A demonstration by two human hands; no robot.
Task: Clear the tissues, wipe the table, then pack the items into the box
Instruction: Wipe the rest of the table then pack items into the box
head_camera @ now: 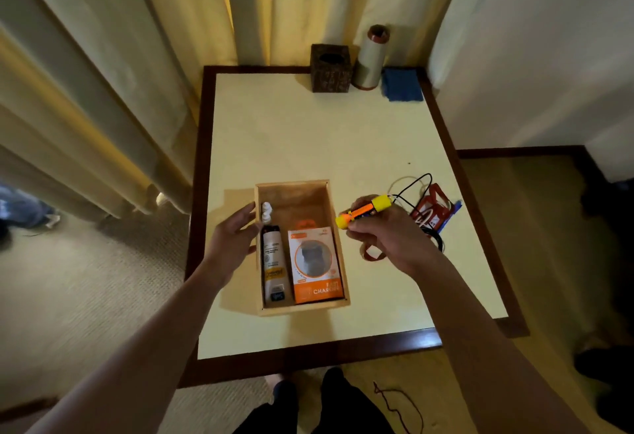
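A wooden box (297, 187) sits on the cream table (322, 138). Inside it lie a white tube (273, 265), two small white bottles (266, 212) and an orange charger pack (315, 267). My left hand (235, 236) rests with straight fingers against the box's left wall. My right hand (387, 236) grips a yellow and orange torch (363, 211) just right of the box, above the table. A red strap loop (372, 255) hangs below that hand. Black and white cables with a red packet (430, 210) lie to the right.
At the table's far edge stand a dark tissue box (330, 68), a pale thread spool (370, 59) and a folded blue cloth (402, 85). Curtains hang to the left and behind. A wall is on the right. My feet (308, 396) are at the near edge.
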